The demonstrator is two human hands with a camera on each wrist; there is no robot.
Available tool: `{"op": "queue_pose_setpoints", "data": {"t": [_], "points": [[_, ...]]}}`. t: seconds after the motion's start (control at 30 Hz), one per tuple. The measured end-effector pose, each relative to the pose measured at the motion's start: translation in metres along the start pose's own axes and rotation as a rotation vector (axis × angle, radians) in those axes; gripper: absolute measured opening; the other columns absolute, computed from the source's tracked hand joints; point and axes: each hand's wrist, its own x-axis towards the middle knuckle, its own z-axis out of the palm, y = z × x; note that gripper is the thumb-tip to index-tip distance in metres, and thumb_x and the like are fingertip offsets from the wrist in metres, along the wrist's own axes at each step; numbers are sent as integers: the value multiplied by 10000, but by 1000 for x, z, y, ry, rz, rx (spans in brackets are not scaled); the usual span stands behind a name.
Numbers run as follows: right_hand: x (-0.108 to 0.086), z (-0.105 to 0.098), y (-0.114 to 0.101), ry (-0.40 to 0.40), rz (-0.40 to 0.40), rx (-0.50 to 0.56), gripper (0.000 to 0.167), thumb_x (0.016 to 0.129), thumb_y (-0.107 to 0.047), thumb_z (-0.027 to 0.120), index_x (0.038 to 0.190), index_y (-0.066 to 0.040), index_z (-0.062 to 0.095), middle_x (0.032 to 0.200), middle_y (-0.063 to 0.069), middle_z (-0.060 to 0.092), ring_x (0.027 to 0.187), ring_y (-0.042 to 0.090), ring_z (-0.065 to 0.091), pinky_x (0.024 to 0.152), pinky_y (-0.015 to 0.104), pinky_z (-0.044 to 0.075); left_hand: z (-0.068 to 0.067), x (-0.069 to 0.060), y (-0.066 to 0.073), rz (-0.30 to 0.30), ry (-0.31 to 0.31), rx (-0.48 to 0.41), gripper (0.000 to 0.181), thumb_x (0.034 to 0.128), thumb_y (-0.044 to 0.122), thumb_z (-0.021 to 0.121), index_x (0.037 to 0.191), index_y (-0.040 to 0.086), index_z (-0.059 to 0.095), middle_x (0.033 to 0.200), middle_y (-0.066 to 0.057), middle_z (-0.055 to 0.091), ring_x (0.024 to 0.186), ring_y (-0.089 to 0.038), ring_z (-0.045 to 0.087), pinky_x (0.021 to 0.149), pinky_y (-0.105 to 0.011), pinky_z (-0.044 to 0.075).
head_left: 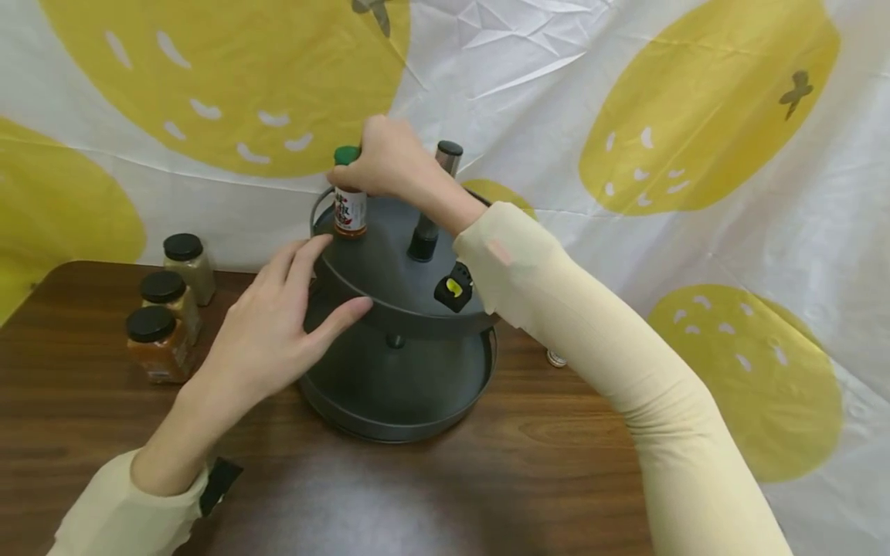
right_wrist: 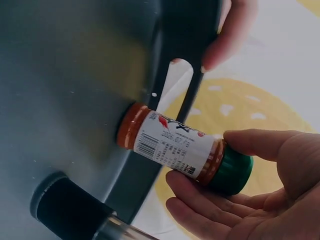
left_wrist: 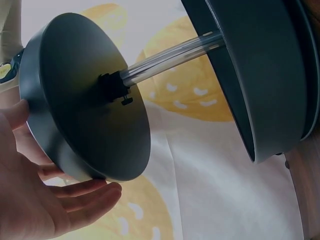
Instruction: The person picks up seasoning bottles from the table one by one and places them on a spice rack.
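Note:
A small spice bottle (head_left: 351, 210) with a green cap, white label and reddish-brown contents stands upright at the left edge of the upper tier (head_left: 389, 266) of a dark two-tier round rack. My right hand (head_left: 389, 158) holds it near the cap, thumb on one side and fingers on the other in the right wrist view. The bottle's base (right_wrist: 131, 125) meets the tray surface beside a slot in the rim. My left hand (head_left: 267, 328) is spread along the upper tier's near-left rim; in the left wrist view its thumb and fingertips touch the outside.
Several square jars (head_left: 163, 340) with black lids stand on the wooden table at left. The rack's lower tier (head_left: 396, 386) sits below, and its centre pole (head_left: 448, 158) rises near my right forearm. Beyond that sleeve lies a small round object (head_left: 555, 359). Lemon-print cloth (head_left: 528, 123) hangs behind.

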Motion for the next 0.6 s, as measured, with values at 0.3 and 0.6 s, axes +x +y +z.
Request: {"op": "queue_pose_setpoints", "data": {"t": [0.3,0.6], "points": [[1,3,2,-6,37,17,348,972,-359,636,774,-110,494,670,1,458,507,92,382,523,221,364,1,2,1,-5,1,1,823,951,602,601,1557,118,326,1514,-189,392,1360,-385,431,955,-650,440],[2,3,1,-26,74,12,349,958,-406,643,825,-113,509,714,6,483,538,97,414,542,224,380,0,1,1,-7,-12,-8,826,955,604,593,1561,116,319,1509,-192,394,1356,-391,431,956,-657,436]]}}
